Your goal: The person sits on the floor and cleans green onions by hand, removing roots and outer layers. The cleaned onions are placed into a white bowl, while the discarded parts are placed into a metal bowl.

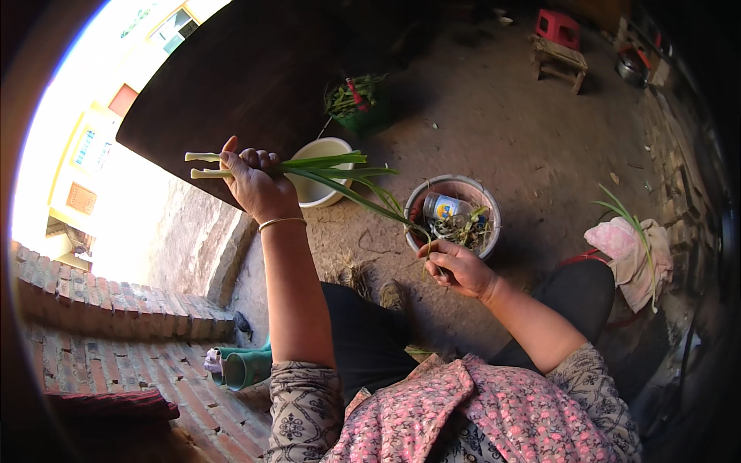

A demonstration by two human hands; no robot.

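Observation:
Two leafy stalks [330, 171], like garlic greens or leeks with pale stem ends, are gripped in my left hand [260, 179]. Their white ends stick out to the left and the green leaves fan to the right. My right hand [460, 269] pinches the drooping tip of one long leaf. Just beyond that hand is a round tub [496, 211] holding a clear plastic jar [447, 208] with a label and withered plant scraps [472, 231]. Behind the leaves stands a white bucket [324, 197], its inside partly hidden by them.
A green basket [362, 118] of greens stands farther back. Cloths [631, 260] with a loose green stalk [642, 237] across them lie at the right. Green rubber boots [246, 367] rest by the brick wall [116, 364]. A red plastic stool [557, 29] sits on a wooden stool [558, 55].

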